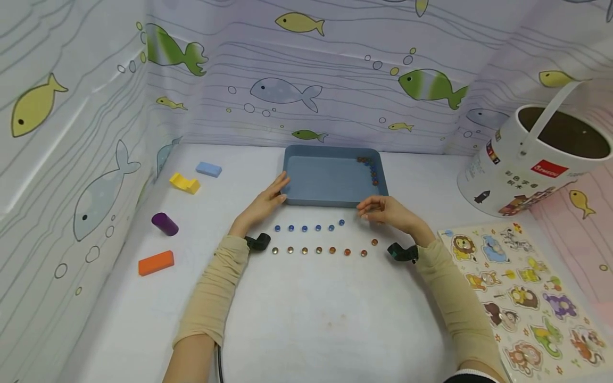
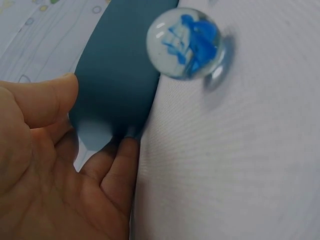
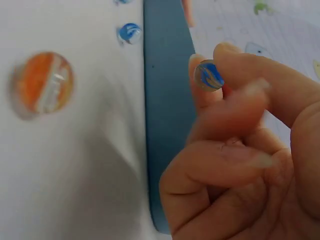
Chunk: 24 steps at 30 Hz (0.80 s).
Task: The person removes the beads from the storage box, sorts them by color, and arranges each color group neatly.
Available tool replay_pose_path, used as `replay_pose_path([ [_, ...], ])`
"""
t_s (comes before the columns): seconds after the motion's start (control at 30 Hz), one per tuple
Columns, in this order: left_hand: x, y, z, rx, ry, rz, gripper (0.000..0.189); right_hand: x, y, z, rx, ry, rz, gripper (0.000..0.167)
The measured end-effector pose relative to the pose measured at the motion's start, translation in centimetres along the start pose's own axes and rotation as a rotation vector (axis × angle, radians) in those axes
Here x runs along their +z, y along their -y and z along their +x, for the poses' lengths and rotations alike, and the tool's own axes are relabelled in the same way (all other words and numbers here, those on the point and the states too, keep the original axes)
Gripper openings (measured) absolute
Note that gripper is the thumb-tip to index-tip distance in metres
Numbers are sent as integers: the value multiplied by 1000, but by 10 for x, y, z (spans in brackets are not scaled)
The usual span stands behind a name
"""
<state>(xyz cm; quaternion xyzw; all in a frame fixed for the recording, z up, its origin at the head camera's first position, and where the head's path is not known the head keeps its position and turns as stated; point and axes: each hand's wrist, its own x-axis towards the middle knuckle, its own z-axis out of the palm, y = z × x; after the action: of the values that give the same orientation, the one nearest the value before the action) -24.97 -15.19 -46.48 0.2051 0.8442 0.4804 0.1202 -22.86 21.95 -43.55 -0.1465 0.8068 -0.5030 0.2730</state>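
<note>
My right hand (image 1: 391, 213) is near the front right corner of a blue-grey tray (image 1: 318, 202). Between thumb and fingertip it pinches a glass marble (image 3: 209, 76) with a blue swirl. At the tray's front left corner, my left hand (image 1: 261, 207) rests with fingers along the side. Its thumb (image 2: 60, 97) lies against the tray wall. A row of blue marbles (image 1: 304, 229) lies on the table before the tray. Nearer me runs a second row of orange and brownish marbles (image 1: 332, 250). Inside the tray, more marbles (image 1: 373, 171) line the back right corner.
To the left lie a blue block (image 1: 208, 169), a yellow block (image 1: 184, 183), a purple cylinder (image 1: 165, 224) and an orange block (image 1: 156, 263). A white bucket (image 1: 507, 165) stands at the back right, with an animal puzzle board (image 1: 519, 282) in front of it. Fish-patterned cloth (image 1: 345, 122) hangs behind.
</note>
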Motion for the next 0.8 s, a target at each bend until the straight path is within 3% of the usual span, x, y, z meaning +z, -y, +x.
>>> replay_pose_path([
  [0.2, 0, 0, 0, -13, 1, 6, 55, 7, -11, 0, -14, 53, -61, 28],
  [0.37, 0, 0, 0, -9, 3, 5, 55, 13, -13, 4, -38, 35, -85, 27],
  [0.8, 1, -1, 0, -22, -5, -10, 55, 19, -14, 7, -25, 41, -40, 35],
])
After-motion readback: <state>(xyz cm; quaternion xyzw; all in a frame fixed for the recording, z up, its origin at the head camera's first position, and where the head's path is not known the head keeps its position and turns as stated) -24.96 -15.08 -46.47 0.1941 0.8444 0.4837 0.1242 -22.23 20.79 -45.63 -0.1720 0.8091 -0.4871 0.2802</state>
